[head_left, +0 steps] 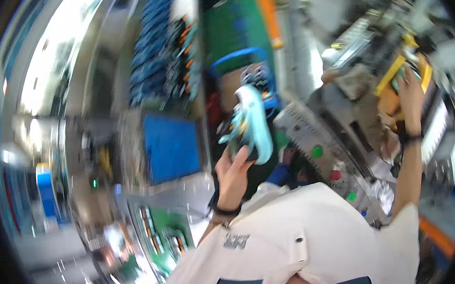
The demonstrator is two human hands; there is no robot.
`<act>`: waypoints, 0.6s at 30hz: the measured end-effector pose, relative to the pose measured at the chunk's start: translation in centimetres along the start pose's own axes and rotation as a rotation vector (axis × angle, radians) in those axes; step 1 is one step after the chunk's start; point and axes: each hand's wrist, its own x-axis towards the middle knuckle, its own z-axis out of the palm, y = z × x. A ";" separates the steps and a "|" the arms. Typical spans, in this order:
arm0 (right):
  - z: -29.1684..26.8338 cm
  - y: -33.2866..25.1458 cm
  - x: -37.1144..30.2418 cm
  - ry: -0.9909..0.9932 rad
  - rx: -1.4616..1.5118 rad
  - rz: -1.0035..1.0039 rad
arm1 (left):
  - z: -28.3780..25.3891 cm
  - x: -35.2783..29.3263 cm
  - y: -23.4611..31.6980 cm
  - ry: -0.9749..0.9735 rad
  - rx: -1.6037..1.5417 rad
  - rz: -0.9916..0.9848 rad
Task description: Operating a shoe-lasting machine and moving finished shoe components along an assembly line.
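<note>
Green surface (233, 31) behind; lettered white shirt (317, 220); left hand (232, 181) pinching pale-blue shoe (258, 124); right hand (410, 97), grip unclear.

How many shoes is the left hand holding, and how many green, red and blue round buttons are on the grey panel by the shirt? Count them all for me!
Light blue shoe in the left hand: 1
Green buttons: 2
Red button: 1
Small blue button: 1
Total: 5 (1 shoe and 4 buttons)
</note>
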 end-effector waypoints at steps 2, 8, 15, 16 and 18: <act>-0.2 -7.1 -7.2 -0.183 0.105 -0.071 | -1.5 -1.1 -2.3 0.043 -0.010 0.041; 15.9 -5.8 -21.4 -0.385 0.213 -0.345 | -5.5 -4.7 -6.3 0.162 -0.163 -0.024; 21.0 -4.1 -23.3 -0.442 0.099 -0.427 | -14.9 -10.9 -10.3 0.536 -0.297 0.017; 21.7 -3.2 -23.0 -0.405 0.155 -0.470 | -16.3 -11.6 -10.4 0.590 -0.316 0.006; 22.2 -2.0 -22.1 -0.386 0.168 -0.527 | -20.1 -12.9 -11.5 0.701 -0.387 0.055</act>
